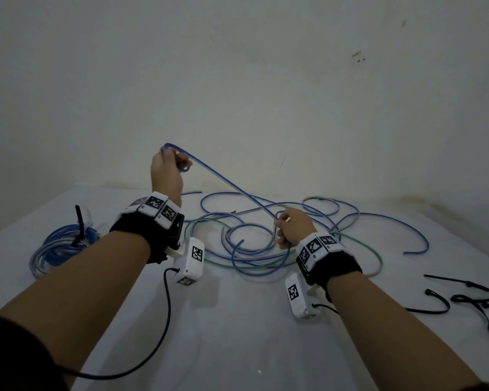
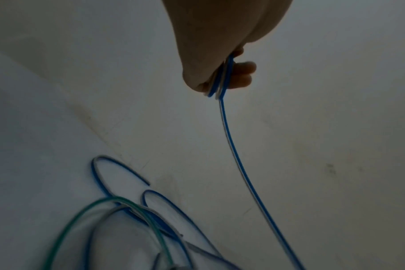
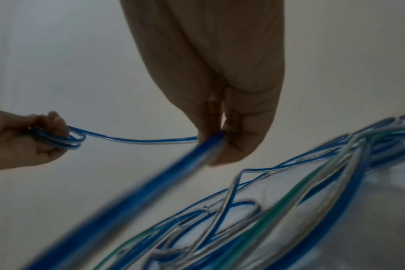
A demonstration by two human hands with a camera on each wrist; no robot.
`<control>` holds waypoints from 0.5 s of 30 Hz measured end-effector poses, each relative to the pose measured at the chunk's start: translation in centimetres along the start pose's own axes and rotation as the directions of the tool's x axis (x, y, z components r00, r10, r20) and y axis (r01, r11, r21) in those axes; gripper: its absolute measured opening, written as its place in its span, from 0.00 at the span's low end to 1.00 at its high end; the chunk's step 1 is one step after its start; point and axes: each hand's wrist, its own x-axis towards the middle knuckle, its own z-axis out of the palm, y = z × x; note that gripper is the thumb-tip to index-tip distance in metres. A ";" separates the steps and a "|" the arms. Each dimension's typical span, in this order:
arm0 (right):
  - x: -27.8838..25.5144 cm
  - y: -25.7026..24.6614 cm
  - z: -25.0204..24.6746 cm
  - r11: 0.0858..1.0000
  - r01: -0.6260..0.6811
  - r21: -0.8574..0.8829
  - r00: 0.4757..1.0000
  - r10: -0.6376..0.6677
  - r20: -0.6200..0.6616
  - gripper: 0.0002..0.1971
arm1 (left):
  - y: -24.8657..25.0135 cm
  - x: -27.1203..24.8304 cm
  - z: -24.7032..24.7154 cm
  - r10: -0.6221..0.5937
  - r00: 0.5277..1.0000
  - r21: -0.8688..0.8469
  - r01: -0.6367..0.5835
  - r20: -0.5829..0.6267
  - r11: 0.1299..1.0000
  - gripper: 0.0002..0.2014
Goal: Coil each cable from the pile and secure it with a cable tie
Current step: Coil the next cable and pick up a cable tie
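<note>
Blue cable point(image 1: 232, 190) stretched between left hand point(image 1: 165, 170), right hand point(image 1: 292, 227)

Perhaps a workroom: bare wall point(image 1: 237, 80)

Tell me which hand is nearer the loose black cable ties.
Right. The right hand pinches the blue cable toward the side where the cable ties lie; the left hand is raised well across from them.

Dim, flat, bluish light; shadows soft. Head view bows at edges. Right wrist view: near cable point(image 3: 118, 197) motion-blurred. Left wrist view: noisy, soft.
</note>
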 end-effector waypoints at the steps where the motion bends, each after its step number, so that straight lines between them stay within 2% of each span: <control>1: 0.0 -0.2 0.1 1.000 0.018 0.017 1.000 -0.018 0.006 0.10 | -0.4 -0.6 0.3 0.036 0.996 0.089 -0.043 0.078 0.995 0.15; 3: -0.3 -0.8 0.4 0.998 0.050 0.038 0.996 -0.053 0.071 0.11 | -1.2 -1.9 1.1 0.074 0.957 0.254 -0.148 0.280 0.956 0.13; 5: -0.7 -1.4 0.7 0.996 0.053 0.071 0.985 -0.064 0.160 0.11 | -2.2 -3.2 1.5 0.034 0.878 0.361 -0.232 0.478 0.903 0.10; 7: -1.0 -1.6 0.7 0.994 0.068 0.081 0.970 -0.085 0.227 0.10 | -2.9 -4.0 1.5 -0.044 0.791 0.451 -0.301 0.610 0.840 0.09; 10: -1.3 -1.8 0.5 0.988 0.081 0.134 0.949 -0.118 0.291 0.09 | -3.7 -4.6 1.2 -0.183 0.684 0.527 -0.335 0.706 0.781 0.10; 13: -1.5 -1.9 0.2 0.951 0.028 0.308 0.928 -0.140 0.345 0.07 | -4.0 -5.0 1.0 -0.312 0.579 0.605 -0.424 0.753 0.674 0.11; 15: -1.5 -2.0 -0.1 0.897 -0.060 0.438 0.915 -0.127 0.384 0.03 | -4.0 -5.2 1.0 -0.357 0.543 0.611 -0.412 0.760 0.676 0.10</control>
